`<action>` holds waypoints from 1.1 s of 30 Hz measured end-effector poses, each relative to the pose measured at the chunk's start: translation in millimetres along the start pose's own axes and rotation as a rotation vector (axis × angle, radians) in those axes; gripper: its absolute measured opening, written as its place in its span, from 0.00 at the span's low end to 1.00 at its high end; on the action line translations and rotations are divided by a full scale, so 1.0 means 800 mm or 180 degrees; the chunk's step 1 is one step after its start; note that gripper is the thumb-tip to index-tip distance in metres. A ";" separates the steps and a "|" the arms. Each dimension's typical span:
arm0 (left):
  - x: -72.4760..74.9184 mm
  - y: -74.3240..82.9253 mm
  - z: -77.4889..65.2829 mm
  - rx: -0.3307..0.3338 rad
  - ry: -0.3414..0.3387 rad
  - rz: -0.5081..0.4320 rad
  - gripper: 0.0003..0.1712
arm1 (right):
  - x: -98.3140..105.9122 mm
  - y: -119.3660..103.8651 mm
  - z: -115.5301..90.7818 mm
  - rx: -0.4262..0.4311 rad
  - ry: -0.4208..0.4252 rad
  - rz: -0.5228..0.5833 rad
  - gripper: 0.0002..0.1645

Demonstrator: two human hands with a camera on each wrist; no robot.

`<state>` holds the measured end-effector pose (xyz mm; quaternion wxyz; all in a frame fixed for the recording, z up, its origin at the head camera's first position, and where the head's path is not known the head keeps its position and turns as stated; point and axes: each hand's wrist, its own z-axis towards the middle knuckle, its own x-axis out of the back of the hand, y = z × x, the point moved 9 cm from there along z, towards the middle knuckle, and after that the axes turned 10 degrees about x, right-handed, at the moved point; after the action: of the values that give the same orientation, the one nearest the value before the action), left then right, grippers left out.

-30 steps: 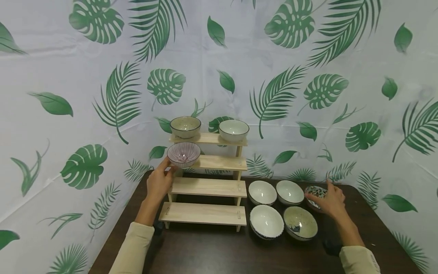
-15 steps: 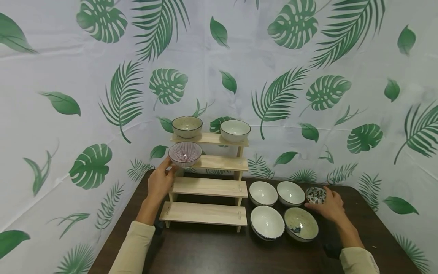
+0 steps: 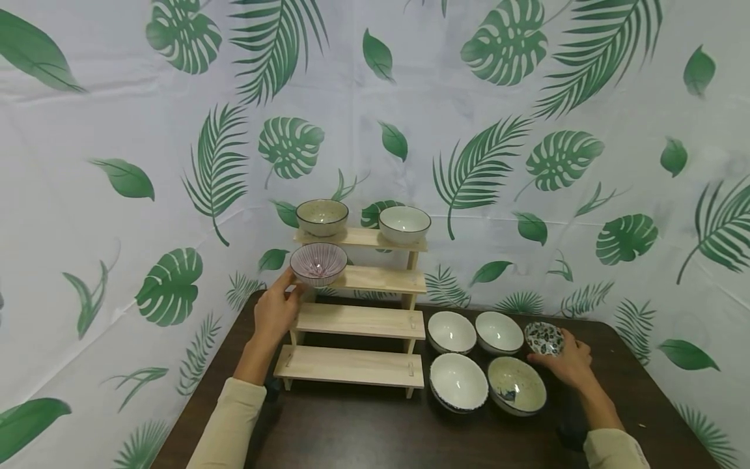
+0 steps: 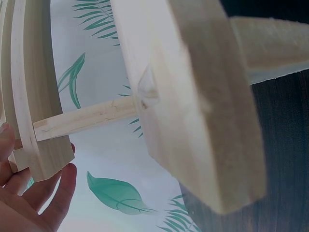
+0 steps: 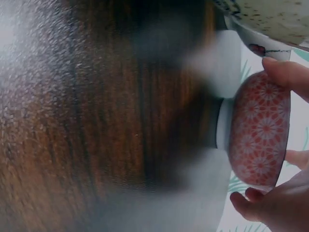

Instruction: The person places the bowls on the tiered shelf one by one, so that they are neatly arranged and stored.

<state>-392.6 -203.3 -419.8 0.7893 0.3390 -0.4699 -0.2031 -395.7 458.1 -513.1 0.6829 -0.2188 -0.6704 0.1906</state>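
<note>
My left hand [image 3: 272, 316] is at the left end of the third-tier shelf of a wooden step stand [image 3: 351, 322]. In the left wrist view, its thumb and fingers [image 4: 62, 191] grip round the end of that board [image 4: 43, 111]. Above it sits a purple-striped bowl [image 3: 318, 264], which overlaps the fingertips in the head view. At the back right my right hand [image 3: 568, 361] grips a small bowl [image 3: 545, 339] by its side. Flowers pattern its inside; the right wrist view shows a red outside [image 5: 260, 130] with white blossoms, its foot close over the table.
On the top tier are a beige bowl [image 3: 322, 217] and a white bowl [image 3: 404, 223]. Right of the stand, white bowls [image 3: 452, 332] and a speckled beige bowl [image 3: 517, 384] stand close together on the dark table [image 3: 351, 430]. A leaf-print cloth [image 3: 363, 98] hangs behind.
The right hand has closed round the flower-patterned bowl, whose inside now shows more fully. The left hand has kept its place at the stand. The head view has shifted slightly left.
</note>
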 end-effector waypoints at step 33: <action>0.000 0.002 0.000 -0.0036 0.0012 0.0020 0.23 | 0.024 0.004 -0.020 -0.0177 0.0863 0.0185 0.70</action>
<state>-392.6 -202.8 -418.6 0.7928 0.3334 -0.4684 -0.2026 -379.3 470.7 -499.0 0.7551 -0.2808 -0.5704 0.1603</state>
